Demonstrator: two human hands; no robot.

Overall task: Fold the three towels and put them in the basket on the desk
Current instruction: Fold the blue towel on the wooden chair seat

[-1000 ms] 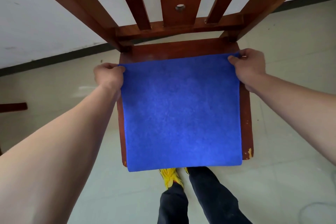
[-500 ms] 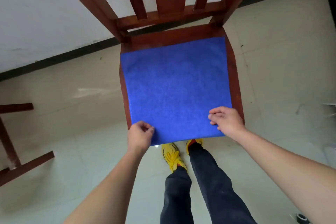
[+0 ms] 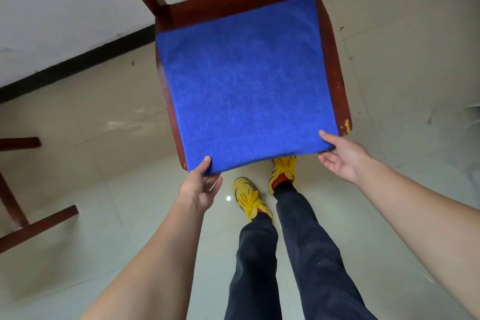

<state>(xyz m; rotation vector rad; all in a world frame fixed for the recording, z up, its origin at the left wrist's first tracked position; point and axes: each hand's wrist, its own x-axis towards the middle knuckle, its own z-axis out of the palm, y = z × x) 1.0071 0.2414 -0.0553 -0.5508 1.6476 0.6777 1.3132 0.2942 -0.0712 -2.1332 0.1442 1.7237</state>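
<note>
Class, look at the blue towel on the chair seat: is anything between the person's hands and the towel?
Nothing visible. The left hand and right hand already pinch the near corners of the blue towel, which lies flat on the chair seat. The basket and desk are out of view.

Blue towel [image 3: 244,83] spread flat over wooden chair seat [image 3: 333,70], near corners pinched thumb-on-top by left hand [image 3: 198,187] and right hand [image 3: 342,157], yellow shoes [image 3: 248,197] on tiled floor [image 3: 104,163] below
</note>
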